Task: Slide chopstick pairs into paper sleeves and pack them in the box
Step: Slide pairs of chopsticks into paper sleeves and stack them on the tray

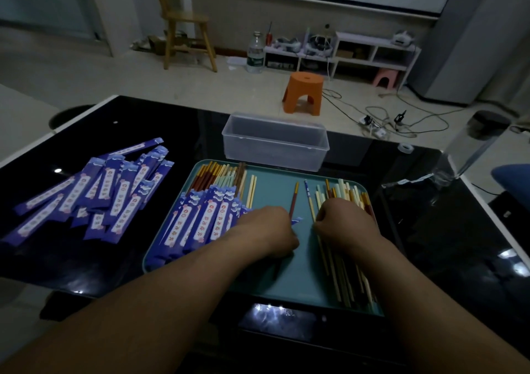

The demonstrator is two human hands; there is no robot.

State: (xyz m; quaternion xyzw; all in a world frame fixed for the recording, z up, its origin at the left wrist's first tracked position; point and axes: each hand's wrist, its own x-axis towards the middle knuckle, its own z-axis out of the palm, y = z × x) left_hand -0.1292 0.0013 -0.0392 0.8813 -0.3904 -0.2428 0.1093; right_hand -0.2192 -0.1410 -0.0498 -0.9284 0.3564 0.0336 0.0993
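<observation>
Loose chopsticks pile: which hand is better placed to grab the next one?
Right. The right hand rests on the loose chopsticks at the right side of the tray. The left hand is further left, busy holding a sleeve.

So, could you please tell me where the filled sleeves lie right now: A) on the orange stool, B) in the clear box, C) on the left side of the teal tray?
C: the filled sleeves, chopstick ends sticking out, lie on the teal tray, left side; none show in the clear box.

One box (272, 154), one tray (275, 193), two hands (265, 230) (345, 221).
</observation>
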